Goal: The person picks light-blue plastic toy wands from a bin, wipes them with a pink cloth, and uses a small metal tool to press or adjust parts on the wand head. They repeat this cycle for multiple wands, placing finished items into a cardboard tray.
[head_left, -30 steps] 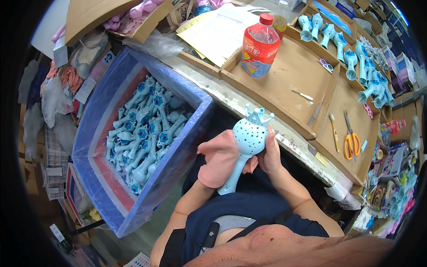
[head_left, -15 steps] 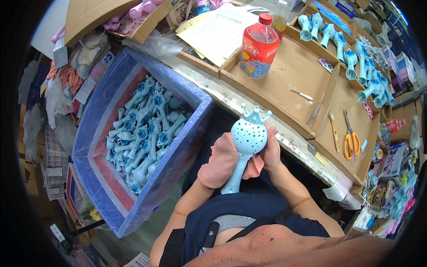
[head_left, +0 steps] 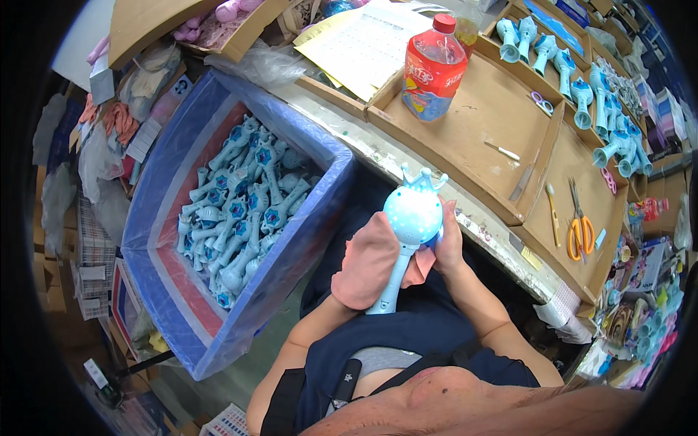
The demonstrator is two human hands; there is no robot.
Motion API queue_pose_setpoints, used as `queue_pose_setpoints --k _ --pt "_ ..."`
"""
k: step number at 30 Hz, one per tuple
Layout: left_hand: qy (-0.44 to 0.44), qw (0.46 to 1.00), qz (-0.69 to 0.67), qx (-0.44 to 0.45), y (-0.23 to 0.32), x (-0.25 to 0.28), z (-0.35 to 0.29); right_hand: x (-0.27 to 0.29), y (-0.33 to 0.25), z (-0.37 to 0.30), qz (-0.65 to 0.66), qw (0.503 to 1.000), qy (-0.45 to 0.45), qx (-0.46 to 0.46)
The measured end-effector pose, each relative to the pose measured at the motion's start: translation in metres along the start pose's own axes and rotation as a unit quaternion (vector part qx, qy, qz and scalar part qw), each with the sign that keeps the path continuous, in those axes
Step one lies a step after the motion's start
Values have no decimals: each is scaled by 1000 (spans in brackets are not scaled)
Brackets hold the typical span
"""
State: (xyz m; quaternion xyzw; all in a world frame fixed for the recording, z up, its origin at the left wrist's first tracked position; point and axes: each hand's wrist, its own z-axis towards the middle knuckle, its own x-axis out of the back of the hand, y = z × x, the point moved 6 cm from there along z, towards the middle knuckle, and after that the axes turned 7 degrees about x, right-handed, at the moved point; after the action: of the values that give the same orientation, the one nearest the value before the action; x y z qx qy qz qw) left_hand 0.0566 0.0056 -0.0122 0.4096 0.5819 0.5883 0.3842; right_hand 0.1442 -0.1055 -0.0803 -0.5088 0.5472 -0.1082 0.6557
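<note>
A light-blue toy wand (head_left: 397,263) with a round, star-pierced head and a small crown is held upright in front of my body. Its head glows from inside. My left hand (head_left: 363,265), covered by a salmon-pink cloth, closes around the wand just below the head. On the other side, my right hand (head_left: 449,243) grips the back of the head, with its fingers mostly hidden. A corner of the pink cloth (head_left: 420,267) shows between the wand and my right hand. The handle's lower end rests near my dark shirt.
At left stands a blue plastic-lined bin (head_left: 240,320) piled with similar wands (head_left: 240,211). The bench's cardboard trays (head_left: 465,160) hold a red-labelled bottle (head_left: 435,69), orange scissors (head_left: 580,236), a brush (head_left: 552,214) and a white-handled tool (head_left: 502,151). More blue wand parts (head_left: 582,102) line the far right.
The wand's head has lit up; it was unlit before. Both hands keep their hold on it, and the whole view has shifted slightly.
</note>
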Motion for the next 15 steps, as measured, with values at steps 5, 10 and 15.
queue_pose_setpoints --k 5,10,15 --pt "-5 910 -303 282 -11 -16 -6 5 6 1 31 999 7 -5" --pt "-5 945 -213 248 6 -11 -8 0 5 5 40 999 -10 -3" --pt "-25 996 -29 76 13 3 -12 -8 -4 1 -3 1000 -26 17"
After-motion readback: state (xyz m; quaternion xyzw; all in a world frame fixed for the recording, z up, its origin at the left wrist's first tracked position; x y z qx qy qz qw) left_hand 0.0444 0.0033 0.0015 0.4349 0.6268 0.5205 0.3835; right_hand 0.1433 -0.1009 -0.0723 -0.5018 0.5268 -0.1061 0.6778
